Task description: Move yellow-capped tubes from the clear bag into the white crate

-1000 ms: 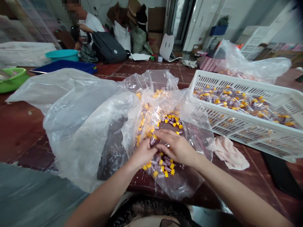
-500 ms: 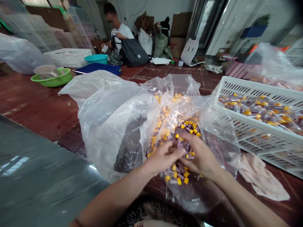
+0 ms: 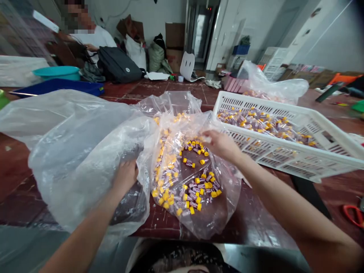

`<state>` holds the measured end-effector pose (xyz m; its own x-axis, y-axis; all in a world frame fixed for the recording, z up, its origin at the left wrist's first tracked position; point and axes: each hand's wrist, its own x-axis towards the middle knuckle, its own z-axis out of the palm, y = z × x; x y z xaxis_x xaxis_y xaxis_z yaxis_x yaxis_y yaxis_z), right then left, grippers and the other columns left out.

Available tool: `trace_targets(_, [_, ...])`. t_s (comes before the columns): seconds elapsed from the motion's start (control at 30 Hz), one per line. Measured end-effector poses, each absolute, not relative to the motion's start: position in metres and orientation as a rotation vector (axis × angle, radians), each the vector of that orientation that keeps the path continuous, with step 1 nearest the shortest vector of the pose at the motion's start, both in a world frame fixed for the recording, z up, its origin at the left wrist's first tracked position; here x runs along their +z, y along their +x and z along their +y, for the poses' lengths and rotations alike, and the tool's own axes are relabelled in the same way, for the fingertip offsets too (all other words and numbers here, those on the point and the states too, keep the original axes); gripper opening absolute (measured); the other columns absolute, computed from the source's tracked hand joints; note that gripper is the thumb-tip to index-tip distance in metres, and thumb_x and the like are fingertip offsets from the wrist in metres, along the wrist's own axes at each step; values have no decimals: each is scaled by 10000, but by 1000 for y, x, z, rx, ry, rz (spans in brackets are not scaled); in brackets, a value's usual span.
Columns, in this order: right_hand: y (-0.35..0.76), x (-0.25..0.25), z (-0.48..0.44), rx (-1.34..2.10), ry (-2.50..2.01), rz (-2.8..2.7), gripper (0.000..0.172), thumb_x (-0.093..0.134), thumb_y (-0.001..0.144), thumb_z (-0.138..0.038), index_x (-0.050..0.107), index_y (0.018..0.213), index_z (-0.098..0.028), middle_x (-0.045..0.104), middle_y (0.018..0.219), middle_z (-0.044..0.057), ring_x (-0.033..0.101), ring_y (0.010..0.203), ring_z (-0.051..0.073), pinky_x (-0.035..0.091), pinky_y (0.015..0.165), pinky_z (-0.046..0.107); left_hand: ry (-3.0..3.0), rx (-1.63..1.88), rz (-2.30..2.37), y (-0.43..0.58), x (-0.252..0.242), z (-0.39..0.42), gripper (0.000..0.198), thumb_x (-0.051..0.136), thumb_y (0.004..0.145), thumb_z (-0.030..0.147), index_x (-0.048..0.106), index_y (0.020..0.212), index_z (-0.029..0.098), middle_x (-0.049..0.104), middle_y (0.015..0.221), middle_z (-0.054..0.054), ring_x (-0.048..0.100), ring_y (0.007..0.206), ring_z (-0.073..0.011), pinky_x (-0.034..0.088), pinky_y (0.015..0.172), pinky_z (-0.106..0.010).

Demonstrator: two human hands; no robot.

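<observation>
My left hand [image 3: 127, 172], smeared by motion, is at the opening of a large whitish plastic bag [image 3: 65, 151]; its fingers are hard to make out. My right hand [image 3: 220, 144] has its fingers curled together at the upper right edge of a clear plastic bag [image 3: 222, 220], pinching the film. In and under that clear film lie many small yellow-capped bottles [image 3: 196, 191] with purple labels. Several more form a cluster just below my right hand, and a denser group [image 3: 166, 178] shows through the film on the left.
At right stands a white slatted crate [image 3: 273, 151] holding bagged yellow-capped bottles. Red-handled scissors [image 3: 352, 216] lie at the right edge. Back left are a blue tray [image 3: 62, 88] and a turquoise basin [image 3: 57, 72]. A person sits behind, beside a dark backpack [image 3: 118, 64].
My hands, which were together over the bottles, have parted: the left to the whitish bag, the right up to the clear bag's edge. The view has turned right.
</observation>
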<state>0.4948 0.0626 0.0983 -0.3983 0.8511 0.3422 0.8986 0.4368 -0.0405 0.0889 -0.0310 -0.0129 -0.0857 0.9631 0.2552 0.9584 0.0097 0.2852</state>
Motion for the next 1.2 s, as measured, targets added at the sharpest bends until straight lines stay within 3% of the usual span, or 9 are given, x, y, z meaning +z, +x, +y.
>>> trace_targets(0.17, [443,34,67,-40,-1858,-2519,348,498,993,-206,624,1310,-133,608,1371,214,713,1054,313,575,888,435,1968,709,2245,94,-7,-45,433,412,911,279,600,1261,109,668,1189,-199,650,1142,-331,503,1019,-452])
trace_targets(0.3, [453,31,71,-27,-1848,-2509,358,398,1044,-247,606,1316,-145,619,1370,208,722,1051,320,578,882,458,1762,968,2087,100,8,-84,495,422,961,429,536,1344,136,647,1291,-159,636,1194,-294,487,1070,-447])
trace_targets(0.43, [456,47,47,135,-1416,-2508,404,412,1060,-324,529,1418,-179,686,1282,154,714,1080,282,584,918,430,1729,1023,1797,140,30,-119,437,428,1005,505,570,1303,218,666,1320,-88,610,1255,-261,460,1107,-419])
trace_targets(0.6, [439,60,-1,420,-584,-2416,382,465,1050,-287,572,1413,-231,682,1289,110,675,1161,212,575,1002,409,1850,948,1503,194,40,-111,358,438,1034,458,592,1248,216,679,1275,-106,638,1190,-258,486,1053,-426])
trace_targets(0.73, [428,57,-25,540,-638,-2366,413,537,1027,-329,579,1423,-217,717,1266,91,734,1047,206,622,913,369,1908,1000,1425,213,39,-98,353,466,1031,450,579,1270,217,675,1251,-121,636,1175,-277,496,1026,-463])
trace_targets(0.9, [426,42,-39,545,-625,-2266,427,482,1046,-290,573,1462,-254,651,1400,88,634,1289,235,536,1101,476,1923,1084,1397,223,36,-91,326,454,1031,397,583,1245,186,667,1247,-145,628,1188,-281,489,1050,-487])
trace_targets(1.0, [426,34,-45,633,-584,-2226,420,507,1041,-288,580,1454,-289,649,1405,69,616,1313,220,514,1129,488,1914,1086,1416,233,30,-91,313,442,1032,366,572,1253,186,659,1279,-156,615,1232,-291,475,1083,-515])
trace_targets(1.1, [429,40,-45,636,-577,-2124,360,587,1013,-309,641,1369,-311,684,1355,45,640,1274,207,534,1106,462,1967,1088,1392,246,33,-92,372,442,1035,365,504,1366,206,593,1411,-161,553,1339,-292,441,1140,-524])
trace_targets(1.2, [453,72,-29,503,-662,-2062,312,618,995,-331,663,1302,-297,720,1271,45,687,1175,208,584,1021,433,2077,1035,1339,242,49,-92,620,507,1013,392,277,1570,245,427,1588,-166,464,1436,-300,425,1172,-513])
